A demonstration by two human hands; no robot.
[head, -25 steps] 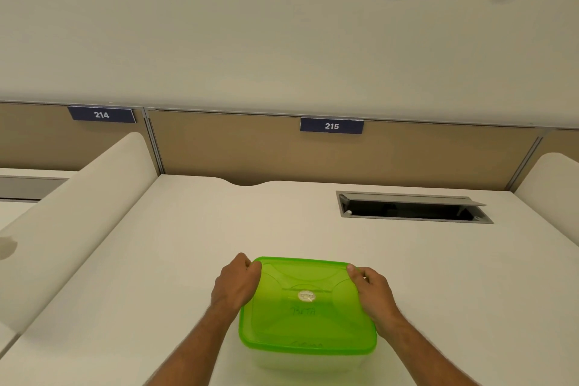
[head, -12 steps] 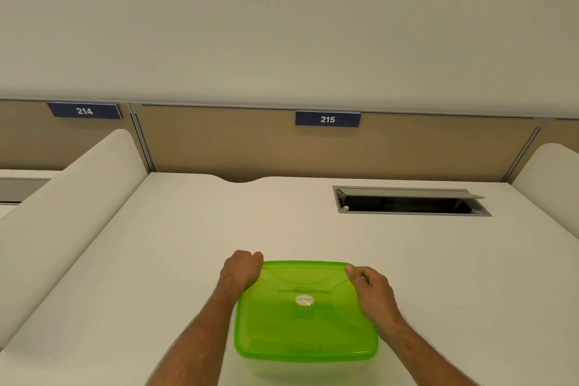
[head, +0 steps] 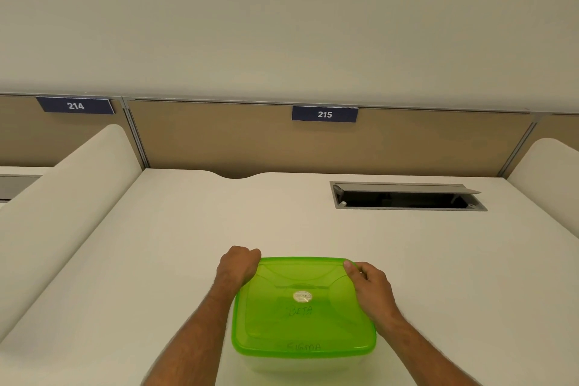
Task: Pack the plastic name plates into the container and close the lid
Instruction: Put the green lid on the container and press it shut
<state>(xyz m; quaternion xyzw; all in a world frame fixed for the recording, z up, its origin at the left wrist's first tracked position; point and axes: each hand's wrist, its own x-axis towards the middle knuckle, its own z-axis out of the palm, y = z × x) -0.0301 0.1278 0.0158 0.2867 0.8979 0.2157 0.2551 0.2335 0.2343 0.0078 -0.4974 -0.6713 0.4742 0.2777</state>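
Note:
A clear plastic container [head: 300,365] stands on the white desk near me, with a translucent green lid [head: 302,320] lying on top of it. Faint words show through the lid, so flat plates seem to lie inside, but I cannot make them out clearly. My left hand [head: 238,266] is curled over the lid's far left corner. My right hand [head: 369,287] grips the lid's far right corner, thumb on top.
The white desk [head: 175,244] has curved white side dividers at left [head: 62,194] and right [head: 545,178]. An open cable hatch [head: 407,196] sits at the back right. Blue number plates 214 [head: 75,105] and 215 [head: 324,114] hang on the tan back panel.
The container has shifted slightly toward me in view and the camera tilted down a little. Both hands stay on the lid's far corners.

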